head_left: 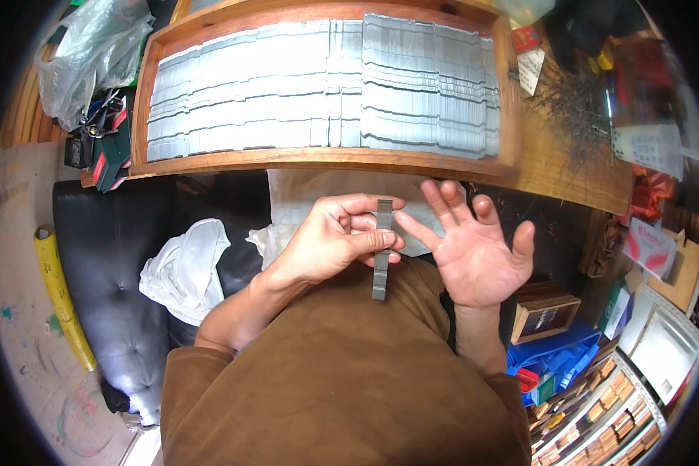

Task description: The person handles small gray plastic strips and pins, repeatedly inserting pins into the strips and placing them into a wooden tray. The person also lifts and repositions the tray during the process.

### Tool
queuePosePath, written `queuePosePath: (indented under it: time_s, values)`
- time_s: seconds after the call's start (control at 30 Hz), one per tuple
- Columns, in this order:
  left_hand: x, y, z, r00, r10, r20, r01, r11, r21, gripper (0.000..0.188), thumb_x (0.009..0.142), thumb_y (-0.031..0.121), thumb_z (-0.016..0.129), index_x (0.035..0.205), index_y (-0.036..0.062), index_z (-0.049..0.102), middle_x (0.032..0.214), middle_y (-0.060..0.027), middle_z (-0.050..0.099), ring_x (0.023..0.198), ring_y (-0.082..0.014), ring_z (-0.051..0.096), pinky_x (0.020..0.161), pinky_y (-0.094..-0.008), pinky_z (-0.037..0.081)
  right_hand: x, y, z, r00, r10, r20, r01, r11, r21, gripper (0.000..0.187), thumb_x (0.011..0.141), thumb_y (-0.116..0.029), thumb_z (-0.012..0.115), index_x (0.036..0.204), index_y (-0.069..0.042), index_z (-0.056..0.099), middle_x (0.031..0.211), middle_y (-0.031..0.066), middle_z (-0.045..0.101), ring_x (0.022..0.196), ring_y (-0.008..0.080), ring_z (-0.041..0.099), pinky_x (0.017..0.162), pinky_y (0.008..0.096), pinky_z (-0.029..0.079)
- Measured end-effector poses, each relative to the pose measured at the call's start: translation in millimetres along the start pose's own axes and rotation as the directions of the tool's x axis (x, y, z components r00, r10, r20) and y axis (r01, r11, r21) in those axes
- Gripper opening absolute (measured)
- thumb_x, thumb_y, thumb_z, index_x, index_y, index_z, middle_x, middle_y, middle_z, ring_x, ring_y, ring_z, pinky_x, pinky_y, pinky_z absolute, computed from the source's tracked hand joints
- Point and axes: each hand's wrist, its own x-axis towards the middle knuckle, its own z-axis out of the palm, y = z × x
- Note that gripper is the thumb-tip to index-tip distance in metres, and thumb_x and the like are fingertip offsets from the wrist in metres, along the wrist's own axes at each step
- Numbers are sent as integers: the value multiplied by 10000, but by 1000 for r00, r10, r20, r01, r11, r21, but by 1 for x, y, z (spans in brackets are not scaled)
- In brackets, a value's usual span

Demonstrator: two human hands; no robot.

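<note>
My left hand (322,241) pinches a narrow bundle of thin grey metal strips (380,272) between thumb and fingers. The bundle is upright in the picture, over my lap, with notches along its edges. My right hand (480,264) is open with its palm up and fingers spread. One of its fingertips comes close to the bundle's upper part; whether it touches I cannot tell. Beyond both hands, a wooden tray (318,159) holds tightly packed rows of similar shiny metal strips (248,89).
The tray sits on a wooden table (575,175) with a heap of thin dark pieces (571,109) on its right. A plastic bag (93,58) lies at far left. White cloth (186,268) rests on a black padded seat (109,256). A small wooden box (547,314) and blue bin (559,353) stand right.
</note>
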Motion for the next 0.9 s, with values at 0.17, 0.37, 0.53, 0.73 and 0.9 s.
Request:
queuePosePath:
  time_s: [0.17, 0.37, 0.53, 0.73, 0.9]
  values:
    - [-4, -2, 0, 1000, 7, -5, -7, 1000, -11, 417, 948, 55, 683, 1344, -2, 568, 958, -114, 744, 846, -191, 739, 703, -273, 587, 5, 11, 0, 1000, 14, 8, -14, 997, 75, 606, 980, -571, 488, 1309, -71, 584, 1513, 200, 419, 1504, 393, 178, 1185, 699, 13]
    - [-2, -4, -2, 999, -32, 5, 32, 999, -17, 331, 947, 81, 692, 1257, -3, 613, 936, -108, 743, 826, -182, 741, 666, -245, 568, 3, 15, -9, 983, -157, -94, 125, 952, -279, 432, 981, -352, 586, 1241, -7, 602, 1365, 215, 539, 1390, 378, 411, 1188, 592, 235]
    - [5, -12, -9, 994, -103, 37, 105, 993, -54, 240, 948, 87, 690, 1168, -3, 658, 932, -101, 744, 818, -176, 741, 658, -237, 560, 1, 22, -9, 899, 33, -436, -390, 513, -765, 228, 916, -7, 691, 1131, 57, 651, 1081, 132, 654, 928, 153, 666, 802, 273, 548]
    - [21, -24, -8, 997, -47, 61, 40, 994, 103, 210, 938, 45, 685, 1135, -26, 665, 967, -100, 745, 833, -168, 731, 730, -252, 570, 15, 35, -24, 826, 13, -564, -461, 592, -661, 161, 948, -110, 699, 974, 49, 713, 737, 17, 650, 614, 55, 579, 524, 206, 464]
    - [39, -35, -15, 995, -76, 61, 66, 985, 157, 265, 916, 46, 717, 1158, -29, 639, 980, -102, 742, 815, -163, 729, 687, -243, 551, 6, 25, -46, 758, -221, -614, -551, 287, -784, 281, 999, -222, 647, 909, 36, 713, 679, 26, 627, 601, 81, 554, 542, 266, 443]
